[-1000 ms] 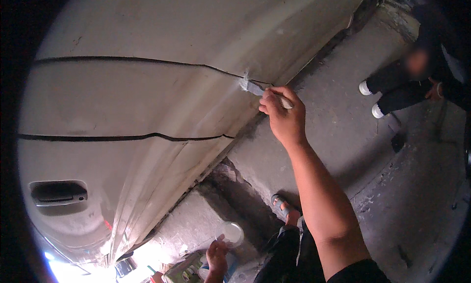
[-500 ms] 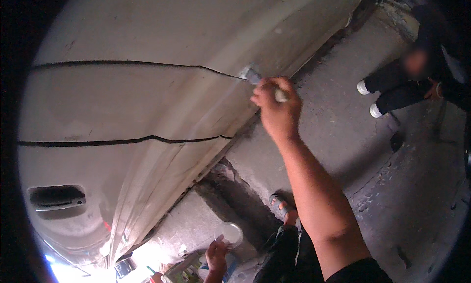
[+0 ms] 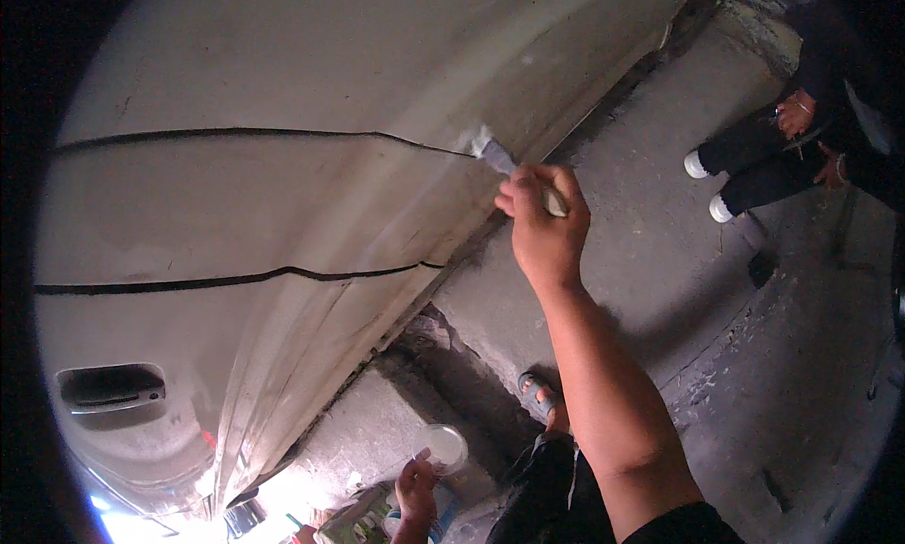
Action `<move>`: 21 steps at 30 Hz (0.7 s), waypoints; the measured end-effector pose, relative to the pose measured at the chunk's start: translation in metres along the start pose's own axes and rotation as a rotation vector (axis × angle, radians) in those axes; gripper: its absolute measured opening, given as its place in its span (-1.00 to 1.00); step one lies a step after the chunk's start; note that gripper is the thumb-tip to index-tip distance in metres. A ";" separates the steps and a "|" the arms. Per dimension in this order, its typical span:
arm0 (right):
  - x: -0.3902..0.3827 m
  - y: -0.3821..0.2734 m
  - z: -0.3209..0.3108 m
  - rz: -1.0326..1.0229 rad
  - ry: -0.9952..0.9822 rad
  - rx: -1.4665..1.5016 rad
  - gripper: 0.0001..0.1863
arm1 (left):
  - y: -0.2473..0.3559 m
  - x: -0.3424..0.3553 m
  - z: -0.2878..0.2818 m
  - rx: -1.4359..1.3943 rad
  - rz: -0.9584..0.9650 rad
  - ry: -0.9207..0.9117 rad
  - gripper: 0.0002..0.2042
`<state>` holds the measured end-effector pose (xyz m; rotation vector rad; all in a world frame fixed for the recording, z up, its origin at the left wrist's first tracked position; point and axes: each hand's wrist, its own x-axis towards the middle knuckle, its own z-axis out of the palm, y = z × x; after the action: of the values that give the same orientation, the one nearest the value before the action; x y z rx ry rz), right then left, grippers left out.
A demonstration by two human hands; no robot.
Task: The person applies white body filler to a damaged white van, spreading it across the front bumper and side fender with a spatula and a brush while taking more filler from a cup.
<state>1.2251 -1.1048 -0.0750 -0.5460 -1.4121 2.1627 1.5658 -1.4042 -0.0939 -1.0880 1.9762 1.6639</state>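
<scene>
My right hand (image 3: 550, 225) is closed round the pale handle of a small paintbrush (image 3: 500, 156) with a grey metal band. Its whitish bristles meet the beige car body (image 3: 311, 195) near the right end of the upper dark door seam. Low in the view, my left hand (image 3: 415, 492) grips the edge of a round, clear plastic tub (image 3: 441, 448). Something pale lies in the tub; its kind is unclear. Dust or a whitish film dulls the car panels.
A recessed door handle (image 3: 111, 388) sits at the lower left. Concrete ground (image 3: 641, 214) with a broken step runs along the car. At the right, a person in dark trousers and white shoes (image 3: 696, 164) sits. My sandalled foot (image 3: 537, 393) stands below.
My right hand and the paintbrush have moved slightly down and right, with the brush still by the seam. My left hand keeps its place with the tub. The other person's hand has shifted a little.
</scene>
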 end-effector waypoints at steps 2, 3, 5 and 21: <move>0.000 0.006 0.006 -0.228 -0.101 -0.137 -0.88 | 0.000 0.001 0.001 -0.010 0.017 -0.012 -0.63; 0.000 0.008 0.010 -0.341 -0.151 -0.205 -0.89 | -0.003 0.003 0.001 -0.030 0.034 -0.020 -0.63; -0.012 0.007 0.007 -0.134 -0.188 -0.131 -0.91 | -0.004 0.004 0.001 -0.071 0.033 -0.025 -0.64; -0.027 0.013 -0.001 -0.227 -0.260 -0.262 -0.85 | 0.013 0.001 0.012 -0.107 -0.009 -0.010 -0.72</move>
<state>1.2449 -1.1242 -0.0856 -0.1842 -1.8175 1.9323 1.5535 -1.3933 -0.0890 -1.1212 1.8926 1.7845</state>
